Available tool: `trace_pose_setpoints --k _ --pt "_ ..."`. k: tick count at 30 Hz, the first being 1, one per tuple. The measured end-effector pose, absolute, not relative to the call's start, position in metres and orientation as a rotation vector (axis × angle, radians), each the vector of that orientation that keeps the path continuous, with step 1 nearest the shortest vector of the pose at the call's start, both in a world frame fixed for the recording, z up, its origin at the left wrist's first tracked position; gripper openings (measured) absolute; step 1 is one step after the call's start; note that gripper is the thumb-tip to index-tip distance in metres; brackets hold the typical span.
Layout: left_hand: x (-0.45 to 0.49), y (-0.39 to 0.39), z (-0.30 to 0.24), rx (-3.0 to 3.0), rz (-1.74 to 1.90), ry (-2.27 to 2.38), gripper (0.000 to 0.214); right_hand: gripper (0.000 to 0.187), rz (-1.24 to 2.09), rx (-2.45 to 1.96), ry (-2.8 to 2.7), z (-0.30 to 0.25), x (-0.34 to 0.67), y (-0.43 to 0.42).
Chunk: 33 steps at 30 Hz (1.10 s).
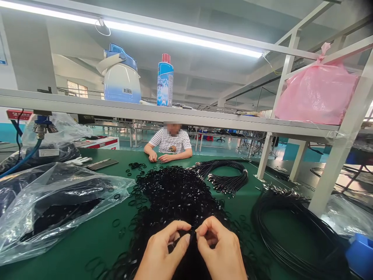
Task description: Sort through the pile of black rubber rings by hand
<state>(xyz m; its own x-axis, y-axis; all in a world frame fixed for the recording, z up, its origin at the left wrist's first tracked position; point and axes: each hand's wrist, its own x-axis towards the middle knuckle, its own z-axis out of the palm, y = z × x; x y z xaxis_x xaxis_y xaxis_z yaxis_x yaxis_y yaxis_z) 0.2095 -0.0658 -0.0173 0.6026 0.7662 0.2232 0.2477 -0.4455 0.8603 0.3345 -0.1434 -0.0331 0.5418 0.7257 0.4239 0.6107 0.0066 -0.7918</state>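
My left hand (pixel 164 251) and my right hand (pixel 217 249) meet at the bottom middle, over a big heap of small black rubber rings (pixel 171 194) on the green table (pixel 96 233). Both hands have their fingers pinched together on a small black piece (pixel 190 235) held between them; I cannot tell exactly what it is. A coil of black cords (pixel 294 229) lies to the right of my right hand. A second bundle of black cords with metal ends (pixel 225 177) rests beyond the heap.
A person in a striped shirt (pixel 170 146) sits across the table, hands on it. Clear plastic bags (pixel 52 202) with black parts lie at the left. A white frame post (pixel 338 155) stands at the right. The shelf holds a jug (pixel 121 77), a spray can (pixel 165 79) and a pink bag (pixel 316 93).
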Motion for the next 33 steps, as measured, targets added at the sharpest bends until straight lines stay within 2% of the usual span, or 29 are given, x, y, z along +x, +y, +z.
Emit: trace_pose_setpoints --k 4,12,16,22,26,29,33 --pt "0.209 -0.074 -0.012 2.023 0.935 0.774 0.016 0.011 0.144 -1.66 -1.113 -0.035 0.339 -0.142" --pt "0.219 -0.071 -0.016 2.003 0.775 0.766 0.021 0.007 0.305 -1.517 -1.096 -0.036 0.337 -0.14" --pt "0.223 -0.067 -0.017 2.036 0.798 0.779 0.021 0.011 0.205 -1.6 -1.148 -0.034 0.337 -0.142" --pt "0.229 -0.05 -0.028 1.607 0.662 0.79 0.029 0.015 -0.073 -1.797 -1.106 -0.033 0.362 -0.145" --pt "0.229 -0.042 -0.031 1.419 0.616 0.776 0.034 0.012 -0.045 -1.881 -1.143 -0.037 0.373 -0.145" --pt "0.23 -0.042 -0.025 1.415 0.555 0.723 0.045 0.01 -0.041 -1.925 -1.247 -0.039 0.372 -0.145" --pt "0.234 -0.043 -0.017 1.408 0.518 0.681 0.058 0.02 -0.073 -1.922 -1.299 -0.038 0.367 -0.147"
